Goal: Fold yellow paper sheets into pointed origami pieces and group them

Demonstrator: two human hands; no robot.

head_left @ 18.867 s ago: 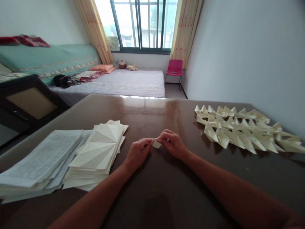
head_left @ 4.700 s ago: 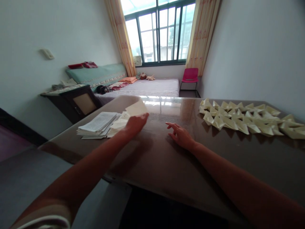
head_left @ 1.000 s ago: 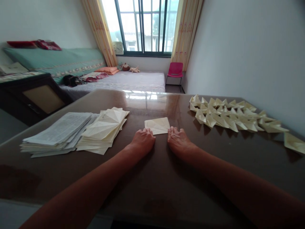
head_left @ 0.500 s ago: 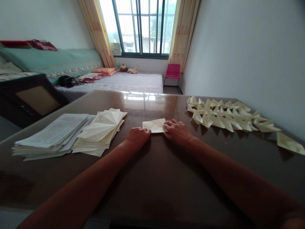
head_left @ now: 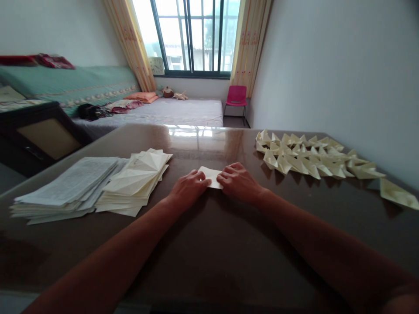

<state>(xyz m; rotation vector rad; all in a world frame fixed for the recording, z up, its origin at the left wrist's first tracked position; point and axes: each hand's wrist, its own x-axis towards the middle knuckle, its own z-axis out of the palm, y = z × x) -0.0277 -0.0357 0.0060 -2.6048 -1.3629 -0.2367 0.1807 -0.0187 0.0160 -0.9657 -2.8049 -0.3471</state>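
Note:
A small folded sheet of cream paper (head_left: 212, 178) is at the middle of the brown glossy table (head_left: 209, 244), between my hands. My left hand (head_left: 190, 186) grips its left edge, thumb on the near side and fingers curled. At the right edge, my right hand (head_left: 238, 181) holds the sheet with bent fingers. Both hands cover the ends of the paper, so its full shape is hidden. To the left lies a stack of creased cream sheets (head_left: 134, 179). Several folded paper boats (head_left: 304, 157) stand in rows to the right.
A pile of printed paper sheets (head_left: 68, 183) lies at the table's left. One separate paper boat (head_left: 397, 194) sits near the right edge. Beyond the table are a bed (head_left: 193, 111), a pink chair (head_left: 236, 96) and a dark cabinet (head_left: 49, 131).
The paper has come slightly nearer to me. My hands have drawn closer together over it, leaving less of it showing, and the left thumb now lies on its near edge.

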